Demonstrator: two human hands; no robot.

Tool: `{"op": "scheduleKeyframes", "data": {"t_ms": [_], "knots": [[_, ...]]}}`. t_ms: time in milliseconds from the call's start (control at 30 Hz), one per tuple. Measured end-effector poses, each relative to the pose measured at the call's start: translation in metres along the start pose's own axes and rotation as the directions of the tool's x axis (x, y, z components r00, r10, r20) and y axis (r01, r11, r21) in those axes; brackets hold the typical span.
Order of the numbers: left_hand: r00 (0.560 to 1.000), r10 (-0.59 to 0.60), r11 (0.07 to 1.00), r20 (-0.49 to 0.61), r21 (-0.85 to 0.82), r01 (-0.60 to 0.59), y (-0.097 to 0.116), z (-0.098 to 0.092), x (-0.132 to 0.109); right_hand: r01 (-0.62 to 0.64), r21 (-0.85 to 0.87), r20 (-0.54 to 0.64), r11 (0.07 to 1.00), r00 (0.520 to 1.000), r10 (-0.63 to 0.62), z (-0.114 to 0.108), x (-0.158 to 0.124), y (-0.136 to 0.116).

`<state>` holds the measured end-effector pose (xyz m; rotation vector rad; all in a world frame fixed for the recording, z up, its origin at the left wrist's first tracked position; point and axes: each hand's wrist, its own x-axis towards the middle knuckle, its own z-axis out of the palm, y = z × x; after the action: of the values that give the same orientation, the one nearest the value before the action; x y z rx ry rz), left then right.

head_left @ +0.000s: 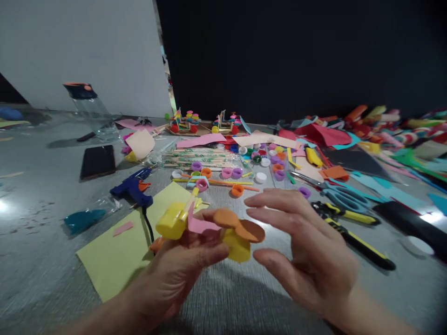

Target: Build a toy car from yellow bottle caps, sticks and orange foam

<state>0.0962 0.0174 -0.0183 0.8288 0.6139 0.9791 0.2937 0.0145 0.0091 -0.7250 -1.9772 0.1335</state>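
My left hand [181, 265] grips a small craft model [204, 226], thumb in front and fingers behind. The model has a pink strip as its body, a yellow cap at each end, and two orange foam ovals [240, 225] on its right end. A thin yellow stick rises at its left end. Just right of the model, my right hand [303, 251] has its fingers apart and nothing between them; it does not touch the ovals. Below and left of the model lies a pale green foam sheet [111, 265] with a pink scrap [123, 229] on it.
A blue glue gun [134, 187] lies to the left, its cord crossing the sheet. Pliers [356, 237] and scissors [345, 195] lie right. Bottle caps [237, 190] and packed sticks [199, 158] fill the middle. A phone [98, 161] and a water bottle [92, 111] stand farther left.
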Motion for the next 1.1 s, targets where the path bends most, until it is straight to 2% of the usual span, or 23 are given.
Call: {"op": "scheduleKeyframes", "data": {"t_ms": [67, 133, 367, 667, 900, 1000, 1100], "knots": [[1.0, 0.013, 0.999, 0.027, 0.049, -0.014, 0.001, -0.001, -0.001, -0.14, 0.089, 0.01, 0.986, 0.99, 0.14, 0.002, -0.001, -0.002], [0.999, 0.037, 0.996, 0.012, 0.077, -0.038, 0.001, -0.003, -0.002, -0.199, 0.153, 0.024, 0.968, 0.98, 0.198, 0.003, -0.002, -0.005], [0.996, 0.084, 0.987, -0.028, 0.139, -0.08, -0.002, -0.009, -0.004, -0.194, 0.144, 0.022, 0.97, 0.981, 0.193, 0.003, -0.002, -0.007], [0.995, 0.102, 0.99, -0.005, 0.099, -0.101, 0.002, -0.003, 0.0, -0.134, 0.088, 0.04, 0.987, 0.991, 0.131, 0.003, -0.004, -0.007], [0.993, 0.104, 0.989, -0.059, 0.107, -0.097, -0.001, -0.004, -0.001, -0.127, 0.091, 0.029, 0.988, 0.992, 0.125, 0.005, -0.003, -0.007], [0.994, 0.087, 0.995, -0.061, 0.061, -0.083, -0.003, -0.004, 0.003, -0.167, 0.109, 0.046, 0.98, 0.985, 0.163, 0.004, -0.006, -0.003], [0.996, 0.058, 0.998, -0.062, -0.008, -0.058, -0.005, -0.004, 0.008, -0.289, 0.153, 0.092, 0.945, 0.956, 0.277, 0.008, -0.01, 0.007]]}}
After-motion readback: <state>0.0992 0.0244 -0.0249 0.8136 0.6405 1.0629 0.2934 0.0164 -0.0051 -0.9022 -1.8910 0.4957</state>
